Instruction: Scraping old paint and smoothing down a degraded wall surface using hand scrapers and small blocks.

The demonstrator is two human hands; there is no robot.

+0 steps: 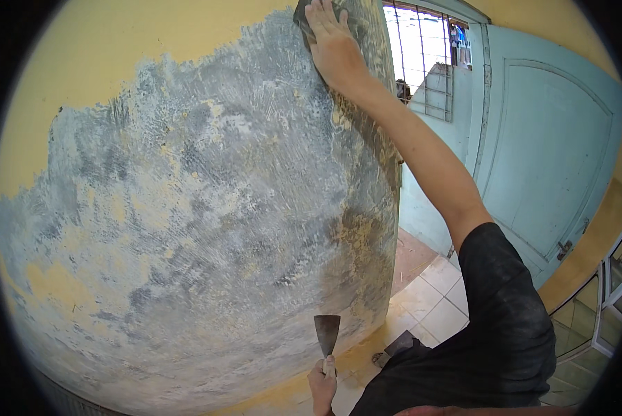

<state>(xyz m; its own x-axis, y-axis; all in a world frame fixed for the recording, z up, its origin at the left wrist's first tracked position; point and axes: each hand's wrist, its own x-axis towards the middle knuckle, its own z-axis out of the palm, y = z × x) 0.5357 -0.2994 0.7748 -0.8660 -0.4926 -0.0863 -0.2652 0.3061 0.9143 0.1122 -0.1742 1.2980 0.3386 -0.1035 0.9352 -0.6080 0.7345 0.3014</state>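
Observation:
My right arm reaches up across the view. With fingers stretched out, my right hand (331, 45) presses a dark sheet of what looks like sandpaper (304, 24) flat against the upper wall, close to its right-hand corner. Most of the sheet lies under the palm or beyond the top edge. Low in the view, my left hand (320, 385) is closed round the pale handle of a putty knife (327, 333). Its wide dark blade points upward, in front of the wall. The wall (207, 208) is scraped to patchy grey and white, with yellow paint above a ragged edge.
Right of the wall corner is a doorway with a metal grille (429, 83) and a pale blue door (550, 139) standing open. White floor tiles (441, 298) lie below it. Metal-framed glass panes (592, 326) stand at the lower right. One foot (380, 359) shows near the wall's base.

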